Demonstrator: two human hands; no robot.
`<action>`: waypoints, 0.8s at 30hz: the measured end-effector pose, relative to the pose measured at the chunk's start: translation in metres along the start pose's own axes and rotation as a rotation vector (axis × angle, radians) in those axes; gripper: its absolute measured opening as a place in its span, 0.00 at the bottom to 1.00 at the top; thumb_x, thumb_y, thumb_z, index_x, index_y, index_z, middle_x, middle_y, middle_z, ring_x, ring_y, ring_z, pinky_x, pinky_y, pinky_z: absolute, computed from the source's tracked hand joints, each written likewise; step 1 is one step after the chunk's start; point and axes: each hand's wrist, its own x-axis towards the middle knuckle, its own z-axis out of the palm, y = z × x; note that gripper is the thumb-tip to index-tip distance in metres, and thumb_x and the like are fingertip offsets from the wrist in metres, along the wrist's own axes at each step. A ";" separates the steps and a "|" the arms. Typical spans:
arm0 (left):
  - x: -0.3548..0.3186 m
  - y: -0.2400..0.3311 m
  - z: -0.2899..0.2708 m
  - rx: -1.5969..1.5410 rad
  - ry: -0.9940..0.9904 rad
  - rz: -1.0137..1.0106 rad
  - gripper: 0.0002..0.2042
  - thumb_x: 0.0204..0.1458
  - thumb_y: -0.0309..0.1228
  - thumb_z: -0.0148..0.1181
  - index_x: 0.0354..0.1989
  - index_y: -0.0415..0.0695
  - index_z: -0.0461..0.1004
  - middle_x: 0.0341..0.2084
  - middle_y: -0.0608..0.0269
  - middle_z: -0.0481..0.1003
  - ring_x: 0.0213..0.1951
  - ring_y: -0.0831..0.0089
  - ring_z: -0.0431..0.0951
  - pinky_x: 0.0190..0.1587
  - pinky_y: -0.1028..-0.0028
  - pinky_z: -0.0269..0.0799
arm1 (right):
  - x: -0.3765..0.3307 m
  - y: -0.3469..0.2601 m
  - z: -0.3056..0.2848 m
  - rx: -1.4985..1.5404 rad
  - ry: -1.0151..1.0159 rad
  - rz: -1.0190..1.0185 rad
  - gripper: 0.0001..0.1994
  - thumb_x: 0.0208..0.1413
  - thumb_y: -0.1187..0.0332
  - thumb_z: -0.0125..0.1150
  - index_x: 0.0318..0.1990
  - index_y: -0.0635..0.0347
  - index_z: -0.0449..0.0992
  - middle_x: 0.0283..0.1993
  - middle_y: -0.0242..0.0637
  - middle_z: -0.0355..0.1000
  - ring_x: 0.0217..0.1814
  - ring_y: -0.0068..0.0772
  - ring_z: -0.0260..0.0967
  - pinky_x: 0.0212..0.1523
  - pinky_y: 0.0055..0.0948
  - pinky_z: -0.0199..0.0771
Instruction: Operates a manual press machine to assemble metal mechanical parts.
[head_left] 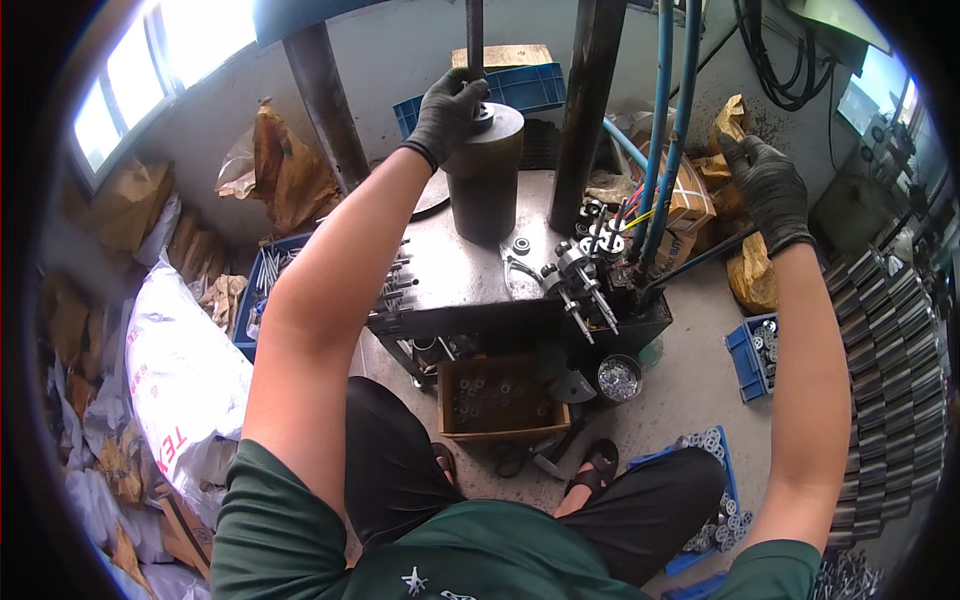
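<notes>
Seated at a small press bench, view from the head down. Left hand (447, 112), in a dark glove, rests on top of the dark steel cylinder (484, 175), fingers curled together over a small round part (484, 117) at the cylinder's top centre, just under the vertical rod (474, 35). The cylinder stands upright on the grey machine table (470, 270), between two dark columns.

Right hand (768, 190), also gloved, is raised well to the right of the machine, palm turned inward, fingers spread apart and holding nothing (nearest it: brown paper bags and a taped carton).

On the table right of the cylinder, a small bearing ring (521, 245), then a cluster of metal fittings (585, 260) beside the blue hoses (672, 120).

Below the table edge a cardboard box (500, 398) with small rings, and a metal cup (619, 378) of shiny bits; blue bin (752, 355) to the right on the floor
</notes>
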 end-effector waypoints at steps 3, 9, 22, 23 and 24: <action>-0.045 -0.001 0.022 0.166 0.046 0.255 0.15 0.63 0.30 0.63 0.56 0.41 0.73 0.43 0.63 0.78 0.47 0.74 0.77 0.53 0.73 0.74 | -0.003 0.005 -0.006 -0.113 0.022 -0.015 0.27 0.65 0.40 0.55 0.46 0.57 0.83 0.38 0.49 0.81 0.43 0.52 0.80 0.48 0.44 0.77; -0.197 -0.003 0.067 -0.325 -0.104 0.363 0.20 0.67 0.44 0.58 0.56 0.41 0.71 0.36 0.64 0.77 0.38 0.77 0.76 0.42 0.76 0.73 | -0.006 0.007 -0.006 -0.113 0.022 -0.006 0.24 0.65 0.43 0.57 0.45 0.57 0.83 0.37 0.50 0.80 0.43 0.52 0.80 0.47 0.45 0.77; -0.291 -0.093 0.080 -0.705 0.207 -1.079 0.13 0.68 0.41 0.48 0.32 0.51 0.71 0.17 0.74 0.70 0.17 0.78 0.70 0.21 0.68 0.72 | -0.043 0.011 -0.022 -0.057 0.030 -0.009 0.21 0.64 0.48 0.59 0.43 0.58 0.83 0.39 0.49 0.81 0.44 0.51 0.80 0.47 0.44 0.78; -0.288 -0.090 0.081 -0.741 0.170 -1.119 0.12 0.68 0.41 0.48 0.32 0.52 0.70 0.17 0.75 0.70 0.17 0.78 0.70 0.21 0.68 0.72 | -0.047 0.018 -0.022 -0.038 0.060 -0.047 0.19 0.64 0.50 0.60 0.42 0.59 0.82 0.39 0.51 0.80 0.44 0.54 0.79 0.45 0.44 0.78; -0.290 -0.087 0.082 -0.740 0.168 -1.116 0.12 0.68 0.41 0.48 0.32 0.52 0.70 0.17 0.75 0.70 0.17 0.78 0.70 0.21 0.68 0.72 | -0.055 0.020 -0.023 -0.038 0.063 -0.046 0.19 0.64 0.50 0.60 0.42 0.59 0.82 0.39 0.51 0.80 0.44 0.54 0.79 0.45 0.44 0.78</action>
